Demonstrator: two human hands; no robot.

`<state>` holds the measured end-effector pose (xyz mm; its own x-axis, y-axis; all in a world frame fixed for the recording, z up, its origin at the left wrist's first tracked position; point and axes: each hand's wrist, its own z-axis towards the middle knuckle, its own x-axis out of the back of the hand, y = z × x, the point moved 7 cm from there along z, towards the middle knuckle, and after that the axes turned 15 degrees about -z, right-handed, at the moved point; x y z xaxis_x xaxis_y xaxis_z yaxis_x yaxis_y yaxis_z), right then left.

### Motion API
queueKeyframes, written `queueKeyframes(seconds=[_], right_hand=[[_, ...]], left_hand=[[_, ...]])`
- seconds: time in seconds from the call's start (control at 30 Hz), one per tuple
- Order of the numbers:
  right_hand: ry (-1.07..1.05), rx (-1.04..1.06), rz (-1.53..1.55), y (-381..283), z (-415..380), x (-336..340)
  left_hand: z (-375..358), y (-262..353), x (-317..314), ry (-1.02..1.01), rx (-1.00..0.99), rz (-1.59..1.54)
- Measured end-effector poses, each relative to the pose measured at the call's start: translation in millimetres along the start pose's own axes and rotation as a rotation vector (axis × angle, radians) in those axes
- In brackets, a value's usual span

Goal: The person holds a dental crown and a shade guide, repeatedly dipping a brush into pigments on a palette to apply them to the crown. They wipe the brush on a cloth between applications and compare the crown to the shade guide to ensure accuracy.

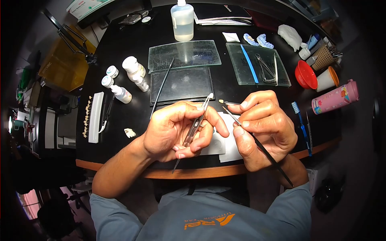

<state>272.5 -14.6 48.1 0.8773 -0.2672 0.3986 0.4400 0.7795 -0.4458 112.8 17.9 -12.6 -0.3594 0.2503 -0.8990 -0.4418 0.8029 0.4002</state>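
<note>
My left hand [179, 128] is closed around metal tweezers [197, 124] that point up and away from me. At their tips is a small white tooth-shaped piece [210, 96]. My right hand [265, 128] pinches a fine brush [260, 146] with a long black handle, its pointed tip aimed toward the left hand. Between the upper fingers of that hand sits a second thin dark holder [232, 103]. A small yellowish piece [221, 101] shows at its end, close to the white piece but apart from it. White paper [229, 148] lies under the hands.
Ahead are a glass slab [161, 54], a black plate [183, 86] and a clear liquid bottle [183, 24]. Small bottles [132, 66] and a tooth shade guide [95, 116] stand left. At right are a tool-covered glass plate [237, 68], red cup [306, 74] and pink flask [335, 97].
</note>
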Motion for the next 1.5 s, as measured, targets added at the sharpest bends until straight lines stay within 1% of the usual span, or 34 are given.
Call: queueKeyframes(seconds=[0.1, 0.27, 0.4, 0.5, 0.6, 0.67, 0.73, 0.83, 0.87, 0.93, 1.07, 1.17, 1.27, 1.37, 1.47, 1.5], right_hand=[[-0.013, 0.002, 0.004, -0.5, 0.2, 0.7], [-0.007, 0.012, 0.008, -1.7, 0.4, -0.1], [-0.062, 0.038, 0.013, -2.3, -0.3, -1.3], [-0.028, 0.010, 0.001, -2.7, 0.6, 0.3], [-0.027, 0.019, -0.005, -3.8, 1.7, 1.1], [-0.023, 0.027, -0.009, -4.1, 2.6, 1.7], [-0.028, 0.026, -0.006, -3.9, 2.7, 1.4], [-0.035, 0.031, -0.004, -3.8, 2.7, 1.5], [-0.037, 0.033, -0.004, -3.7, 2.8, 1.7], [-0.040, 0.029, -0.019, -3.6, 2.9, 2.9], [-0.027, 0.029, -0.011, -1.9, 2.5, 3.0], [-0.044, 0.031, -0.019, -2.7, 2.6, 2.5], [-0.040, 0.026, -0.021, -2.0, 2.0, 1.1], [-0.023, 0.012, -0.032, -0.5, 2.2, 2.7], [-0.002, 0.001, -0.028, 2.6, 2.0, 5.4], [0.006, -0.002, -0.022, 4.5, 1.7, 6.2]], left_hand=[[-0.8, 0.5, -0.6, 0.022, 0.016, -0.014], [-0.4, 1.0, -1.3, -0.026, 0.015, -0.042], [-0.6, 0.9, -2.5, -0.047, 0.008, -0.050], [-0.8, 1.5, -3.6, -0.050, 0.004, -0.030], [-1.1, 6.8, -1.9, -0.038, -0.143, 0.329], [-6.0, 13.5, -5.4, 0.054, -0.198, 0.644], [-9.0, 17.4, -7.3, 0.128, -0.314, 0.941], [-13.0, 22.5, -15.2, 0.181, -0.531, 1.169], [-14.6, 22.4, -16.3, 0.203, -0.577, 1.264], [-18.0, 21.5, -18.3, 0.248, -0.666, 1.451], [-20.8, 20.6, -22.1, 0.278, -0.762, 1.632], [-22.8, 20.8, -23.2, 0.315, -0.770, 1.680], [-22.8, 20.9, -22.7, 0.310, -0.706, 1.665], [-20.2, 22.4, -17.7, 0.256, -0.475, 1.432], [-18.3, 25.7, -12.6, 0.228, -0.367, 1.134], [-18.3, 24.4, -11.3, 0.267, -0.254, 1.049]])
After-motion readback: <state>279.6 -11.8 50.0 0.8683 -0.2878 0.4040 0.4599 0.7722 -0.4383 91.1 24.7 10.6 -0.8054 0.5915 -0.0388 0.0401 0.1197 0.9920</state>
